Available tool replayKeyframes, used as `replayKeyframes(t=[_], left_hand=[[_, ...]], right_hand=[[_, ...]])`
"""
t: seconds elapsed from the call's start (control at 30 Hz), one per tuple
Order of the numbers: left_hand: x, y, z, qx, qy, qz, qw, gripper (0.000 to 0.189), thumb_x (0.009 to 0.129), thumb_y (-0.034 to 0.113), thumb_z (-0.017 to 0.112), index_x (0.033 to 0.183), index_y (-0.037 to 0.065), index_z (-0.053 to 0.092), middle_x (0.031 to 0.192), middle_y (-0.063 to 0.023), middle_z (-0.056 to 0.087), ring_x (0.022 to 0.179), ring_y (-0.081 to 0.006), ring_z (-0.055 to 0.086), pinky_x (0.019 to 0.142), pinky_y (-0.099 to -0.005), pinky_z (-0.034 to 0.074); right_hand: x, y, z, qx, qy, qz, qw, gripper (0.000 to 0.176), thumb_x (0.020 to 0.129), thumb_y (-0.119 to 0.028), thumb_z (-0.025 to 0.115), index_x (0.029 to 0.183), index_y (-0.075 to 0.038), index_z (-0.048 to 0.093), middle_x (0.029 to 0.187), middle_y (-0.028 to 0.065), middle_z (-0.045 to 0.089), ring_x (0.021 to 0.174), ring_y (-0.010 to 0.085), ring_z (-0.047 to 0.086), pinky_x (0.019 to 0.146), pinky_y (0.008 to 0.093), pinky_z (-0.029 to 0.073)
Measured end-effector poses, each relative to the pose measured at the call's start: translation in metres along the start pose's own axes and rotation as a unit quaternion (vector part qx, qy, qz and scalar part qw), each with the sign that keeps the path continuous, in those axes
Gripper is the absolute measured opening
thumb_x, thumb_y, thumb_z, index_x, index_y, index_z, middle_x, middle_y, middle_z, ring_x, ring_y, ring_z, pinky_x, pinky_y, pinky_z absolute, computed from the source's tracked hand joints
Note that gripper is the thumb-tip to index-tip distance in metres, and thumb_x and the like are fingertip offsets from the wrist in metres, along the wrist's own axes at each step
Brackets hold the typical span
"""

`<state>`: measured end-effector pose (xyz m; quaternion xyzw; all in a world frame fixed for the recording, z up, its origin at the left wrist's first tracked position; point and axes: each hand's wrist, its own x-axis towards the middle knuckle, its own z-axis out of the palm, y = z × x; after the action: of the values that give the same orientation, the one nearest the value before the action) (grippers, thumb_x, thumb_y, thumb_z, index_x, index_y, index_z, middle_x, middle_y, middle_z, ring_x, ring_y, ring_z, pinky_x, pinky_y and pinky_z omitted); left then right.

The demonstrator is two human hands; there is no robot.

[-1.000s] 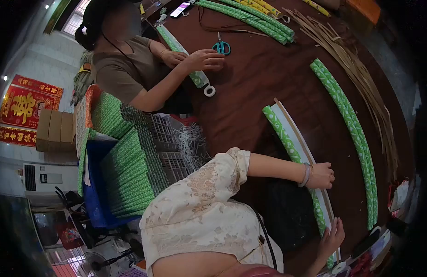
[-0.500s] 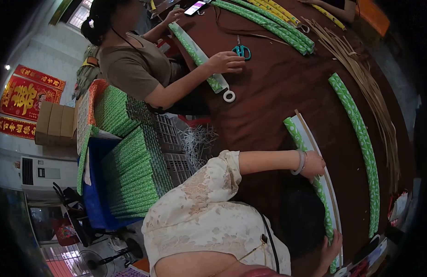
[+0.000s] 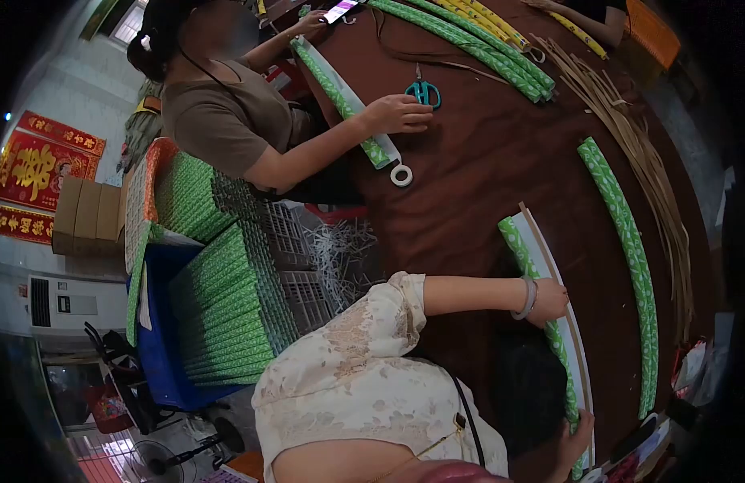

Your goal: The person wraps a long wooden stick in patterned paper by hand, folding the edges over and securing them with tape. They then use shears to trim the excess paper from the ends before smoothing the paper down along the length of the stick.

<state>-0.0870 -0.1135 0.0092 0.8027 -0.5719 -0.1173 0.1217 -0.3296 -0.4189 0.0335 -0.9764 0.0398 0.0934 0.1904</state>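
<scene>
On the wall, red posters (image 3: 34, 175) with gold characters; near them, brown cardboard boxes (image 3: 86, 213) side by side. Lower in the view, a white appliance (image 3: 78, 304) with a dark grille, and a fan (image 3: 159, 464) with a wire guard. Farther off, a phone (image 3: 338, 10), screen lit, on the brown-covered table (image 3: 477, 161).

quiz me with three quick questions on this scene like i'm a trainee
1. True or false: the person's left hand and right hand both touch the same green-patterned sheet.

2. Multiple choice: where is the bracelet worn?
A) on the left wrist
B) on the right wrist
C) on both wrists

3. Fill in the blank: the handles of the scissors are ____ in colour.

Key: 1 true; 2 A; 3 teal
</scene>
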Motion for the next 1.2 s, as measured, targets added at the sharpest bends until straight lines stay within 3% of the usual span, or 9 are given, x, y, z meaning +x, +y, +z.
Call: replayKeyframes(t=[0.17,0.33,0.47,0.53,0.67,0.7,0.77,0.8,1.2], left_hand=[[0.004,-0.002,0.003,0.016,0.007,0.020,1.000,0.026,0.074,0.025,0.066,0.085,0.002,0.062,0.086,-0.0111,0.065,0.083,-0.0256,0.062,0.076,-0.0352,0.048],[0.003,0.004,-0.015,0.004,0.006,0.014,1.000,0.027,0.074,0.019,0.063,0.093,0.002,0.056,0.085,-0.0104,0.065,0.080,-0.0240,0.063,0.071,-0.0346,0.046],[0.004,0.002,-0.031,0.058,0.100,0.052,0.992,0.023,0.077,0.019,0.059,0.093,0.003,0.053,0.080,-0.0073,0.062,0.078,-0.0227,0.062,0.068,-0.0327,0.044],[0.004,0.003,-0.031,0.088,0.227,0.064,0.968,0.016,0.078,0.016,0.057,0.088,0.004,0.052,0.077,-0.0063,0.060,0.073,-0.0218,0.060,0.066,-0.0320,0.044],[0.004,-0.002,-0.016,0.081,0.202,0.057,0.974,0.012,0.078,0.015,0.056,0.081,0.005,0.051,0.073,-0.0063,0.059,0.070,-0.0213,0.059,0.065,-0.0318,0.044],[0.001,-0.004,-0.013,0.082,0.202,0.058,0.974,0.012,0.078,0.015,0.056,0.081,0.005,0.051,0.073,-0.0063,0.059,0.070,-0.0213,0.059,0.065,-0.0318,0.044],[-0.005,-0.007,-0.004,0.078,0.180,0.059,0.979,0.013,0.077,0.016,0.057,0.080,0.006,0.051,0.070,-0.0059,0.058,0.068,-0.0217,0.058,0.066,-0.0324,0.044],[-0.008,-0.008,0.000,0.074,0.157,0.057,0.983,0.013,0.077,0.017,0.058,0.080,0.006,0.052,0.067,-0.0054,0.058,0.067,-0.0217,0.058,0.067,-0.0323,0.043],[-0.016,0.007,0.015,0.132,0.150,-0.005,0.980,0.011,0.075,0.017,0.057,0.077,0.006,0.054,0.069,-0.0040,0.058,0.068,-0.0187,0.057,0.066,-0.0295,0.042]], right_hand=[[0.001,0.011,0.006,-0.016,0.014,-0.014,1.000,0.035,0.072,-0.003,0.061,0.105,-0.001,0.049,0.103,0.0172,0.049,0.098,0.0364,0.050,0.085,0.0399,0.040],[-0.005,0.001,0.000,0.003,0.027,0.072,0.997,0.030,0.077,-0.004,0.060,0.105,0.000,0.048,0.102,0.0173,0.049,0.096,0.0344,0.050,0.084,0.0377,0.040],[0.001,-0.015,-0.012,-0.021,0.051,0.126,0.991,0.030,0.080,-0.007,0.059,0.106,0.000,0.048,0.101,0.0178,0.049,0.094,0.0334,0.050,0.083,0.0369,0.040],[0.001,-0.006,-0.014,-0.053,0.112,0.083,0.989,0.031,0.081,-0.009,0.059,0.108,0.000,0.048,0.101,0.0173,0.050,0.095,0.0336,0.050,0.083,0.0376,0.040],[0.005,-0.018,0.000,0.007,0.133,0.118,0.984,0.032,0.080,-0.008,0.061,0.108,0.001,0.048,0.103,0.0176,0.051,0.098,0.0343,0.050,0.087,0.0384,0.039],[0.006,-0.021,0.002,-0.063,0.133,0.074,0.986,0.030,0.080,-0.002,0.060,0.107,0.001,0.047,0.101,0.0169,0.048,0.098,0.0326,0.050,0.086,0.0350,0.039],[0.007,-0.023,0.006,-0.033,0.105,0.057,0.992,0.031,0.079,-0.001,0.062,0.107,0.001,0.048,0.102,0.0169,0.048,0.098,0.0326,0.049,0.086,0.0350,0.039],[0.007,-0.017,0.011,-0.024,0.085,0.071,0.994,0.037,0.080,-0.007,0.061,0.114,0.002,0.049,0.110,0.0214,0.052,0.105,0.0375,0.049,0.090,0.0399,0.038],[0.006,-0.006,0.019,-0.049,0.066,0.062,0.995,0.031,0.079,0.000,0.059,0.109,0.003,0.049,0.104,0.0173,0.050,0.101,0.0346,0.050,0.088,0.0389,0.040]])
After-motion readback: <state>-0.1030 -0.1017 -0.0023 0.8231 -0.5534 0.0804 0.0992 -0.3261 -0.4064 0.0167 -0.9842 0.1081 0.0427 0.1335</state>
